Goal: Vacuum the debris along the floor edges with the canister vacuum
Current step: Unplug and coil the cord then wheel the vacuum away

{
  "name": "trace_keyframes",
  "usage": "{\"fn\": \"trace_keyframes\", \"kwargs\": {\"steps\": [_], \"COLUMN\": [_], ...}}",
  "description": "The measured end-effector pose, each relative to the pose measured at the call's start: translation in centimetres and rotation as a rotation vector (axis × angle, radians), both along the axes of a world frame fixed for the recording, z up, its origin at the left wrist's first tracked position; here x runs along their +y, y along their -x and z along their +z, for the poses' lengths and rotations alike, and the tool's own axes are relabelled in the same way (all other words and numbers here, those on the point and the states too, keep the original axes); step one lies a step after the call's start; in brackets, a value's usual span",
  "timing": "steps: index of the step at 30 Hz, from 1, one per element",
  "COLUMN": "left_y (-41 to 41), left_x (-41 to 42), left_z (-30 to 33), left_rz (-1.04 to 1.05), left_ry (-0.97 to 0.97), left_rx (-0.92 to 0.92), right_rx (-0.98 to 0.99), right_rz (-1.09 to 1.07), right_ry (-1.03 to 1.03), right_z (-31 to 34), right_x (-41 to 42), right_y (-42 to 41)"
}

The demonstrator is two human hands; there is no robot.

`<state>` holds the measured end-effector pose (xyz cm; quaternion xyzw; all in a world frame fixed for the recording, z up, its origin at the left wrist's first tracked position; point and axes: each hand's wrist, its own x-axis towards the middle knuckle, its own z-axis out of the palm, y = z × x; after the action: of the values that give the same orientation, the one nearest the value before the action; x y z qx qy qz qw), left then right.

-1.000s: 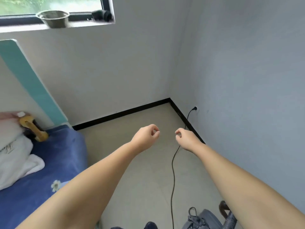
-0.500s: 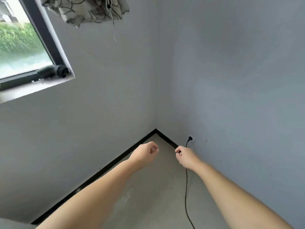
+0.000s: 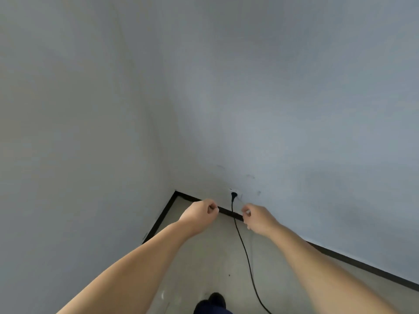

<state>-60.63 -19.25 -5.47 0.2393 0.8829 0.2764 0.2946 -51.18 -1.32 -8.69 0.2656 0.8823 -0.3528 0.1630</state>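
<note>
Both my arms reach forward toward a room corner. My left hand (image 3: 200,215) is a loose fist with nothing in it. My right hand (image 3: 257,217) is likewise curled and holds nothing. Between them a black power cord (image 3: 243,248) runs across the pale floor (image 3: 204,264) up to a black plug (image 3: 233,196) in a low wall socket. Neither hand touches the cord. The canister vacuum itself is out of view. A small dark speck (image 3: 229,275) lies on the floor.
A black baseboard (image 3: 362,266) lines the foot of both grey walls and meets at the corner (image 3: 175,192). My dark shoe (image 3: 214,303) shows at the bottom edge, just left of the cord.
The view has swung right and away from the window and bed, now facing the corner and socket. My hands keep the same curled pose, held apart in front of me.
</note>
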Motion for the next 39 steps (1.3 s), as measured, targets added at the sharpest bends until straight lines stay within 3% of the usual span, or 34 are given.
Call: {"fn": "trace_keyframes", "kwargs": {"steps": [6,11,18,21,24,27,30,34,39], "left_y": [7.4,13.4,20.3,21.7,22.4,24.1,26.3,27.9,28.4], "left_x": [2.7,6.9,13.2,15.7,17.4,18.8,20.7,22.6,22.8], "left_z": [-6.5,-18.2,-39.5,-46.3,-51.3,-55.1,-57.0,-58.0,-58.1], "left_rz": [-0.083,-0.238,-0.359,-0.397,-0.411,-0.395,-0.491,-0.483,-0.463], "left_ry": [0.051,0.075,-0.041,-0.164,-0.48,-0.618,-0.48,-0.283,-0.304], "left_rx": [-0.047,-0.022,0.194,0.331,0.662,1.004,1.249,1.341,1.331], "right_rx": [-0.062,-0.092,-0.098,-0.003,0.195,0.362,0.423,0.465,0.494], "right_rz": [-0.091,-0.231,-0.411,-0.517,-0.731,-0.903,-0.93,-0.977,-1.009], "right_ry": [0.058,0.031,-0.071,0.046,0.302,0.515,0.545,0.645,0.624], "right_z": [-4.6,-14.4,-35.4,-41.5,-45.2,-47.4,-48.4,-48.2,-48.1], "right_x": [2.8,6.1,9.2,9.9,10.6,10.6,10.7,10.7,10.2], "right_y": [6.1,10.4,17.0,19.8,22.1,23.3,23.8,24.1,24.3]}}
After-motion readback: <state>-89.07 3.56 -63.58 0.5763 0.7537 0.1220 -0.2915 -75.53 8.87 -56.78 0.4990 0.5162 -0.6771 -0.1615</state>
